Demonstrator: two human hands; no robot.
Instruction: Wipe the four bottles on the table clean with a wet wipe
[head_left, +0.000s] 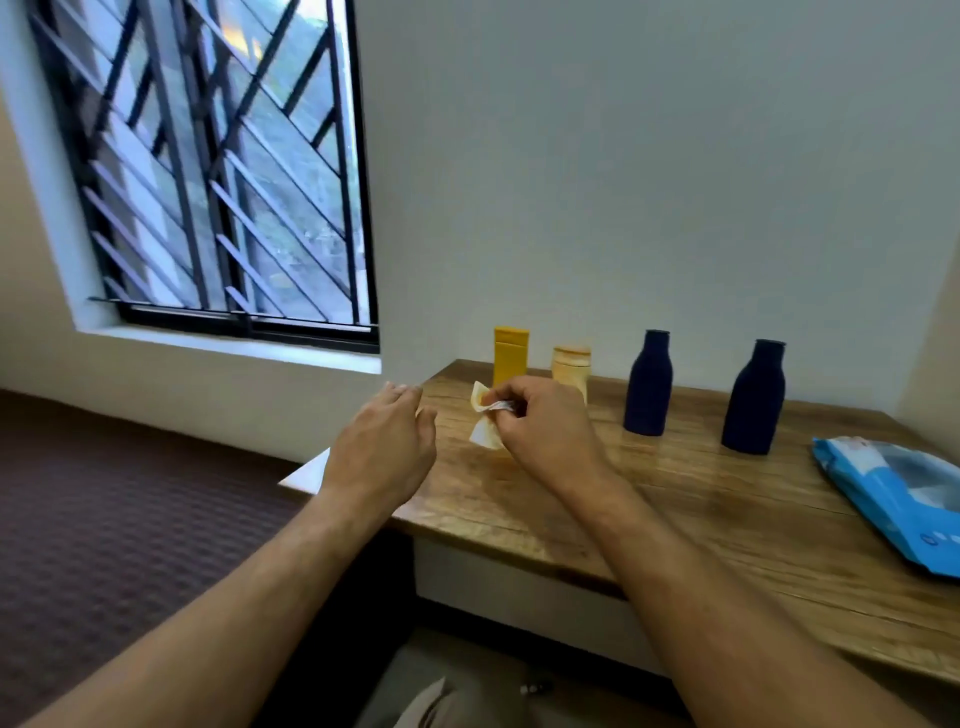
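R hand (540, 421) pinching wipe (485, 421) (labels unreadable), L hand (384, 441) open

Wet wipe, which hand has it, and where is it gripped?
The right hand pinches the wet wipe around its bunched middle; the left hand holds nothing.

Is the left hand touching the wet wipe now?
Apart. The head view shows bare table between the left hand and the wet wipe, which the right hand pinches.

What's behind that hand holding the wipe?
Behind the right hand stand a yellow bottle and a pale bottle; the hand and wipe cover their lower parts.
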